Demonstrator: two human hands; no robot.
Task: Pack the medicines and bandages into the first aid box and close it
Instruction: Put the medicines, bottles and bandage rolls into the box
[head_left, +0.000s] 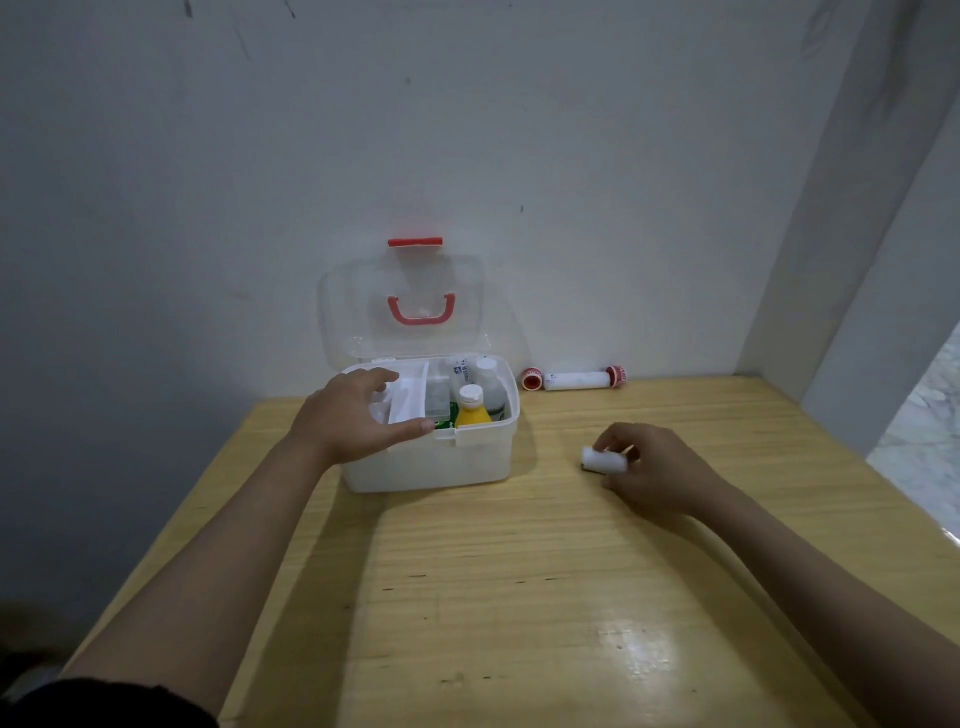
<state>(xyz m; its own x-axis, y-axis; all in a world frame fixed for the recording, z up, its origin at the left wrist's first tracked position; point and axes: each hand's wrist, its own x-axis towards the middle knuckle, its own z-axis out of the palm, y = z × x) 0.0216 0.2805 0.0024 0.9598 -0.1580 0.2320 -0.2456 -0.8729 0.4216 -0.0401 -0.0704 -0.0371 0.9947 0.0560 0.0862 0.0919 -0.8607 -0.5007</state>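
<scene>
The white first aid box (467, 460) stands open on the wooden table, its clear lid (358, 306) with a red handle leaning back against the wall. Inside I see a yellow bottle (472, 413), a white bottle (491, 387) and a white inner tray (410, 397). My left hand (353, 415) rests on the box's left front rim, fingers spread, thumb along the front edge. My right hand (652, 470) lies on the table to the right of the box, fingers closed around a white bandage roll (602, 460). Against the wall lie a long white roll (576, 381) and a red-rimmed tape roll (532, 379).
The table (519, 597) meets the wall at the back and a white pillar (852, 260) at the right. Its left edge runs diagonally beside my left forearm. A second red-and-white tape roll (616, 375) sits at the long roll's right end.
</scene>
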